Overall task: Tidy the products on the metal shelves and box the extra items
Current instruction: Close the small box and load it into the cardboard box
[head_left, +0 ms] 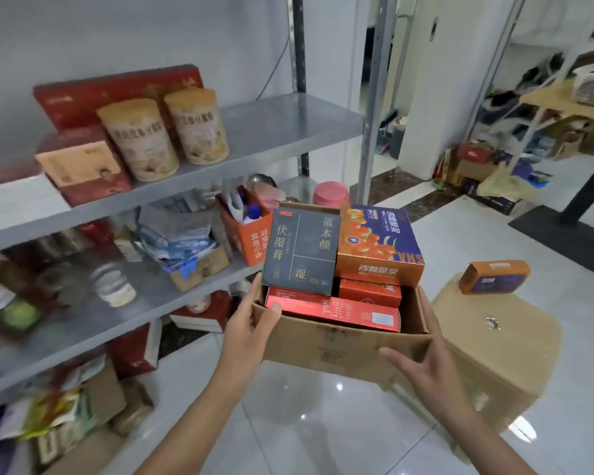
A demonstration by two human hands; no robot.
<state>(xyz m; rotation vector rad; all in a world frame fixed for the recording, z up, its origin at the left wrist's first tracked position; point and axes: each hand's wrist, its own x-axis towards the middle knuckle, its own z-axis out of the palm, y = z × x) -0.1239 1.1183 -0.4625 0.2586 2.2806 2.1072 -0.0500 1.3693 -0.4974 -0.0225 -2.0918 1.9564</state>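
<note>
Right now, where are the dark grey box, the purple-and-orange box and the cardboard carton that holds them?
dark grey box (pixel 302 250): head view, middle of its printed front face.
purple-and-orange box (pixel 381 238): head view, middle of its top face.
cardboard carton (pixel 323 344): head view, bare front wall.

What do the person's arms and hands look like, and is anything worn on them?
Both are bare. The left hand and right hand wear no gloves, and no rings show on the fingers in view. The left forearm and right forearm are uncovered down to the picture's bottom edge: no sleeve, watch, bracelet or strap shows.
</note>
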